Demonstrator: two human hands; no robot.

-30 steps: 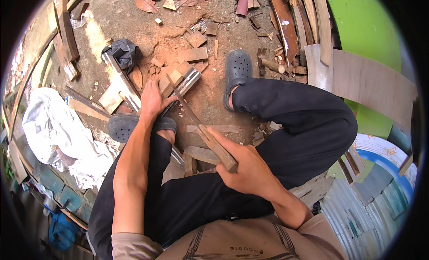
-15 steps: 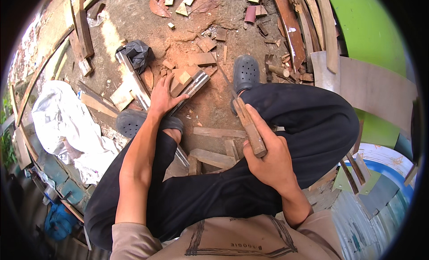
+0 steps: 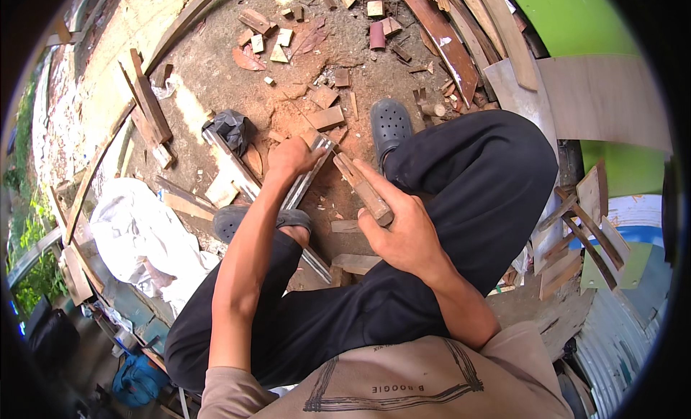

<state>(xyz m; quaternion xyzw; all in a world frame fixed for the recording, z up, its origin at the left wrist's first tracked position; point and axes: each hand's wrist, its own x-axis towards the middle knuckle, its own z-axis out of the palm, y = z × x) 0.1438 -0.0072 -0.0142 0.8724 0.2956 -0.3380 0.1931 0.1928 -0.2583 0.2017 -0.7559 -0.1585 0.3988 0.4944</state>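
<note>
My right hand (image 3: 404, 235) is closed around the straight wooden handle of a saw (image 3: 366, 194). Its thin blade shows nearly edge-on, slanting up and left across the work by my left hand. My left hand (image 3: 291, 160) grips a small wooden block (image 3: 311, 137) against a dark bar with whitish edges (image 3: 308, 180), thumb stretched toward the blade. Most of the block is hidden under the fingers, and I cannot tell whether the blade touches it. A flat piece of wood (image 3: 325, 119) lies just beyond.
Cut blocks (image 3: 278, 53) and offcuts lie scattered ahead on reddish, dusty ground. Long boards (image 3: 446, 44) are piled at the far right. A white cloth (image 3: 144, 235) lies at left, near a crumpled black bag (image 3: 232, 129). My shoes (image 3: 391, 125) flank the work.
My right hand has brought the saw left, its blade now across the work by my left hand. The left fingers, spread before, have curled over the block. The whole view has shifted somewhat.
</note>
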